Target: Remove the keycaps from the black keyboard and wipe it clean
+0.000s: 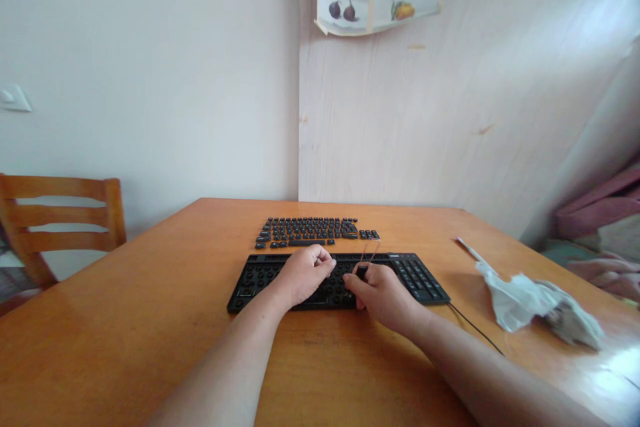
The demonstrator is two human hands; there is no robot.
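A black keyboard [420, 283] lies across the table before me, its numpad keys in place and its main section bared of caps. Over its middle, my left hand [307, 273] is closed with thumb and fingertips together; whatever they may pinch is hidden. My right hand [385, 297] grips the black handle of a wire keycap puller [370, 251], whose two thin wire prongs point up and away from me. Behind the keyboard, the removed keycaps [310, 230] lie in rows in keyboard order, with a long spacebar [307, 243] at the front.
The wooden table [165, 307] reaches back to the wall. On the right lie a crumpled white cloth or tissue [520, 297] and a slim brush-like stick [469, 249]. The keyboard's cable [477, 328] runs off to the right. A wooden chair [65, 213] stands at left.
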